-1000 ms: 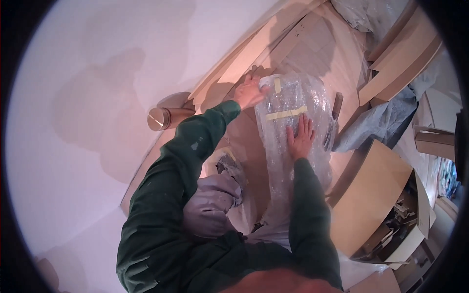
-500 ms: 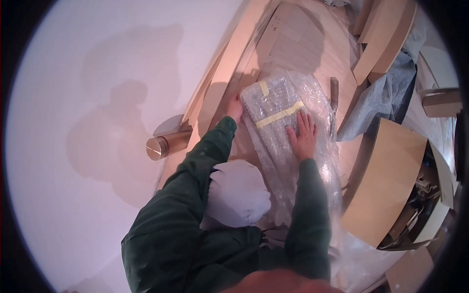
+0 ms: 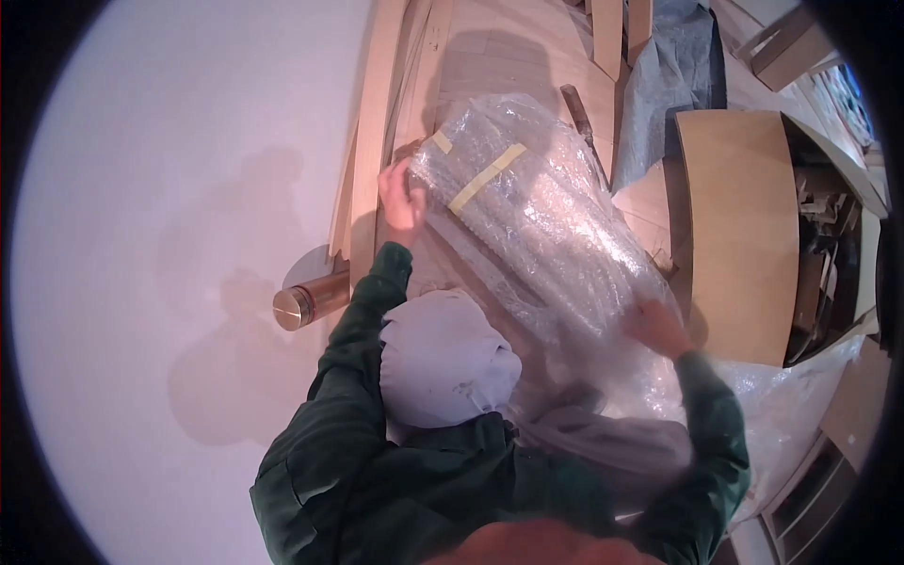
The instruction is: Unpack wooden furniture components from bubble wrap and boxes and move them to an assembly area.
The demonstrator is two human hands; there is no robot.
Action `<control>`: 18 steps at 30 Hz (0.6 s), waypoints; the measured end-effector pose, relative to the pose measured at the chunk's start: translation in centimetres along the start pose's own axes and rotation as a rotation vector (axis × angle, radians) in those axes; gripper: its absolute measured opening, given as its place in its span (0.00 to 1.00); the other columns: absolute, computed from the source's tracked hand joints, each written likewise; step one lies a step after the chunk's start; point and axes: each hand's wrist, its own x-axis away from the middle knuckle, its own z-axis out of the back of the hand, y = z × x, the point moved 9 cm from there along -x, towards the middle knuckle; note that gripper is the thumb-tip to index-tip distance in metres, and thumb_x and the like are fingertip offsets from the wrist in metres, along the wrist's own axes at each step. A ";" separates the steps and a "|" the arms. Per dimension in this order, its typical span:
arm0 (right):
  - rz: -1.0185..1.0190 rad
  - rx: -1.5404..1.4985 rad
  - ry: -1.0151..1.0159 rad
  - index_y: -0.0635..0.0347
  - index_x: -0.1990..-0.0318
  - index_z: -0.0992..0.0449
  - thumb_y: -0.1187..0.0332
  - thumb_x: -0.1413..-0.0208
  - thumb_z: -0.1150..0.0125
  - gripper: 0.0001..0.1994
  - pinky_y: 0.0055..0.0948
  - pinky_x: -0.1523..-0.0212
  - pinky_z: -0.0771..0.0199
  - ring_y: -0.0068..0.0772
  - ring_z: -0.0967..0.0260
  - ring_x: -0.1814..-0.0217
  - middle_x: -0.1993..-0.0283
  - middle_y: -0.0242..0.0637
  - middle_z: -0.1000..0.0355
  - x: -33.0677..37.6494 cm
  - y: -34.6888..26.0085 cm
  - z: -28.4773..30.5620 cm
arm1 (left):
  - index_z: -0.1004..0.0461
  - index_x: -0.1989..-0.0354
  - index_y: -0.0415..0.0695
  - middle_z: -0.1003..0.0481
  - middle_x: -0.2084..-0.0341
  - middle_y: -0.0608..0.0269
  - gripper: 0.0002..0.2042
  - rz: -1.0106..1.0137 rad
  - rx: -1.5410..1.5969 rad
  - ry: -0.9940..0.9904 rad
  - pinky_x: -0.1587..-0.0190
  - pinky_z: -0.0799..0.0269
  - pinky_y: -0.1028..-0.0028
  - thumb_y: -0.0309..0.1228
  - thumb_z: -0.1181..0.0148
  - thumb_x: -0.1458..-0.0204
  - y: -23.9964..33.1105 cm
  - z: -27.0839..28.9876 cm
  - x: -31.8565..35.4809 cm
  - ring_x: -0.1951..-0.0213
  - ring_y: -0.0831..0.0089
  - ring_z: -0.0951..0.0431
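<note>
A long bundle wrapped in clear bubble wrap with yellow tape strips (image 3: 537, 226) lies on the pale wooden floor (image 3: 490, 56), the left hand (image 3: 403, 196) cupped against its far end, the right hand (image 3: 659, 328) blurred on its near side, its fingers' state unclear.

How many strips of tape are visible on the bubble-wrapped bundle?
2: a long yellowish tape strip crossing the bubble-wrapped bundle near its far end, and a short strip at the far corner by the left hand. Others may be hidden underneath.
</note>
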 end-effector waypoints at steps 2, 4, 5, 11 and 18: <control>0.018 -0.020 0.207 0.61 0.50 0.27 0.55 0.53 0.32 0.25 0.40 0.47 0.31 0.49 0.31 0.48 0.52 0.48 0.29 1.5 1.7 -1.7 | 0.31 0.44 0.42 0.31 0.50 0.50 0.23 -0.190 -0.079 -0.169 0.42 0.38 0.60 0.34 0.41 0.50 7.8 -1.8 -1.5 0.45 0.53 0.33; 0.051 -0.037 0.406 0.61 0.54 0.26 0.55 0.53 0.32 0.23 0.39 0.52 0.29 0.48 0.29 0.53 0.56 0.48 0.28 2.7 1.8 -1.7 | 0.31 0.44 0.43 0.31 0.48 0.51 0.26 -0.234 -0.074 -0.390 0.40 0.42 0.57 0.43 0.41 0.50 11.2 -6.3 -2.1 0.43 0.52 0.35; -0.037 -0.209 0.386 0.61 0.60 0.27 0.58 0.53 0.32 0.18 0.39 0.58 0.29 0.47 0.29 0.60 0.62 0.47 0.29 2.3 2.2 -2.1 | 0.31 0.44 0.43 0.31 0.47 0.53 0.29 -0.327 -0.164 -0.465 0.38 0.44 0.56 0.48 0.41 0.50 12.5 -8.2 -2.7 0.42 0.53 0.35; 0.095 -0.504 0.624 0.63 0.72 0.31 0.75 0.49 0.36 0.08 0.26 0.72 0.37 0.25 0.42 0.76 0.77 0.36 0.39 7.9 -2.6 1.4 | 0.28 0.46 0.47 0.30 0.48 0.55 0.30 -0.585 -0.850 -0.679 0.36 0.50 0.55 0.54 0.40 0.52 12.9 -11.8 -3.6 0.44 0.60 0.32; 0.006 -0.599 0.690 0.63 0.68 0.26 0.72 0.52 0.32 0.08 0.36 0.64 0.29 0.45 0.30 0.66 0.68 0.43 0.30 10.9 1.0 1.0 | 0.22 0.65 0.47 0.23 0.67 0.55 0.14 -0.584 -0.620 -0.866 0.48 0.37 0.59 0.45 0.44 0.48 12.0 -13.9 -2.9 0.57 0.56 0.24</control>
